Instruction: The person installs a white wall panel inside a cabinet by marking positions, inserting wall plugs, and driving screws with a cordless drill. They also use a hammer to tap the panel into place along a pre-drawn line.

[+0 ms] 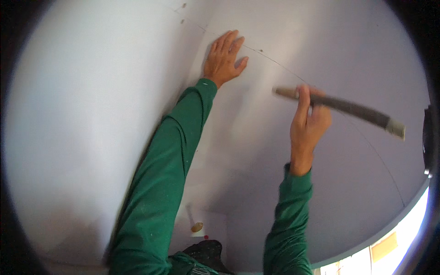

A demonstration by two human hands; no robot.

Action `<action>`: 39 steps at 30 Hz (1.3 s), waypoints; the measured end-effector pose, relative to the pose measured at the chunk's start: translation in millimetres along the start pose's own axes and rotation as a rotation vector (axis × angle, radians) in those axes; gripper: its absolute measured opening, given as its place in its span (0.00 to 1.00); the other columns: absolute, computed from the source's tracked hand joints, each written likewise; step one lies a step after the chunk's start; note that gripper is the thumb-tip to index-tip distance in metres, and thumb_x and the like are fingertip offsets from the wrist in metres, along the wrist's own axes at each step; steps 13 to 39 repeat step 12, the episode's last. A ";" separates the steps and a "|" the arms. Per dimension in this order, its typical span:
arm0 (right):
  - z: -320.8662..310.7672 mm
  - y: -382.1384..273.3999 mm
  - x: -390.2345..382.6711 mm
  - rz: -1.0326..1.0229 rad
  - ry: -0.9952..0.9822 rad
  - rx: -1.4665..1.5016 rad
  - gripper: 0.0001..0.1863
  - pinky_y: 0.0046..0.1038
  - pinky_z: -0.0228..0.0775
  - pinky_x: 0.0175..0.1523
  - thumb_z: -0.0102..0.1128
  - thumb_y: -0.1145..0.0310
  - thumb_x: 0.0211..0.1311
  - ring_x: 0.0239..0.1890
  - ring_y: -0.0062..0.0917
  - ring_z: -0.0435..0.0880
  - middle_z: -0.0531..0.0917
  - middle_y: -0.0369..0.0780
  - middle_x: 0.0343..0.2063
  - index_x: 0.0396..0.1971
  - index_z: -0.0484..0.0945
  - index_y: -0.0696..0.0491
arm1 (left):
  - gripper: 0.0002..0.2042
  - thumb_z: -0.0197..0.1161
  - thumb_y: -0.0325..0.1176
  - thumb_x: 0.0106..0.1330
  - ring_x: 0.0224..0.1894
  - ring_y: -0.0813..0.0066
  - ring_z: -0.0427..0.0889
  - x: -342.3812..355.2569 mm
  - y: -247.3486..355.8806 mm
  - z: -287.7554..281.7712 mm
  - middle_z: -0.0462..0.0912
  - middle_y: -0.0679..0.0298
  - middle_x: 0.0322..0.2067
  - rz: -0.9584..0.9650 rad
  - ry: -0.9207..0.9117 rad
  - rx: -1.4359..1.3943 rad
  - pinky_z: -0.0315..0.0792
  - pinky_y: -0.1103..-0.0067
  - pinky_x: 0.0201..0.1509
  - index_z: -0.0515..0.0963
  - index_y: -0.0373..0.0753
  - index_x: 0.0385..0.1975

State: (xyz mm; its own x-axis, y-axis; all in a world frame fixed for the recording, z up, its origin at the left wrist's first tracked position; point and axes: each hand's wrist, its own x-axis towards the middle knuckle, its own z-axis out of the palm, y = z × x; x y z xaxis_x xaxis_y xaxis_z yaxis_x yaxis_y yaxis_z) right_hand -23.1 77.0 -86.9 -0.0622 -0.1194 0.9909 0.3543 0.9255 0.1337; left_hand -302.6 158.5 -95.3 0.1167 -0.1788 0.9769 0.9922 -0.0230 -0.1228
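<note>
My left hand [224, 59] lies flat against the pale wall, fingers spread and empty, beside the corner where two wall faces meet. A thin dark line [279, 63] crosses the wall near its fingertips; whether it is a string or a drawn mark I cannot tell. To the right, my right hand [311, 117] grips a long dark stick-like tool [357, 109] with a brownish end toward the left and a pale grey end toward the right. The tool is smeared by motion, so its exact kind does not show. It appears to be in front of the wall.
Small dark spots [261, 50] mark the wall near the line. A bright opening [398, 243] curves along the lower right, and a black object [428, 140] sits at the right rim. Low down are a yellowish item [197, 227] and a small red one [206, 237].
</note>
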 end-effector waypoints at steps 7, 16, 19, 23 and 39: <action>-116.2 -82.4 -208.2 0.728 -0.153 0.086 0.14 0.29 0.70 0.34 0.57 0.64 0.76 0.28 0.23 0.79 0.83 0.38 0.24 0.30 0.82 0.56 | 0.33 0.59 0.58 0.73 0.77 0.57 0.59 6.1 8.6 9.1 0.62 0.59 0.76 0.334 -0.212 0.079 0.54 0.56 0.80 0.67 0.50 0.74; -192.8 -148.2 -314.1 0.747 -0.436 0.041 0.12 0.34 0.76 0.40 0.64 0.62 0.71 0.31 0.37 0.85 0.86 0.40 0.27 0.31 0.83 0.56 | 0.33 0.56 0.60 0.75 0.77 0.59 0.60 -1.3 32.7 -5.6 0.64 0.60 0.75 0.322 -0.199 0.066 0.53 0.56 0.80 0.67 0.49 0.74; -192.8 -148.2 -314.1 0.747 -0.436 0.041 0.12 0.34 0.76 0.40 0.64 0.62 0.71 0.31 0.37 0.85 0.86 0.40 0.27 0.31 0.83 0.56 | 0.33 0.56 0.60 0.75 0.77 0.59 0.60 -1.3 32.7 -5.6 0.64 0.60 0.75 0.322 -0.199 0.066 0.53 0.56 0.80 0.67 0.49 0.74; -192.8 -148.2 -314.1 0.747 -0.436 0.041 0.12 0.34 0.76 0.40 0.64 0.62 0.71 0.31 0.37 0.85 0.86 0.40 0.27 0.31 0.83 0.56 | 0.33 0.56 0.60 0.75 0.77 0.59 0.60 -1.3 32.7 -5.6 0.64 0.60 0.75 0.322 -0.199 0.066 0.53 0.56 0.80 0.67 0.49 0.74; -192.8 -148.2 -314.1 0.747 -0.436 0.041 0.12 0.34 0.76 0.40 0.64 0.62 0.71 0.31 0.37 0.85 0.86 0.40 0.27 0.31 0.83 0.56 | 0.33 0.56 0.60 0.75 0.77 0.59 0.60 -1.3 32.7 -5.6 0.64 0.60 0.75 0.322 -0.199 0.066 0.53 0.56 0.80 0.67 0.49 0.74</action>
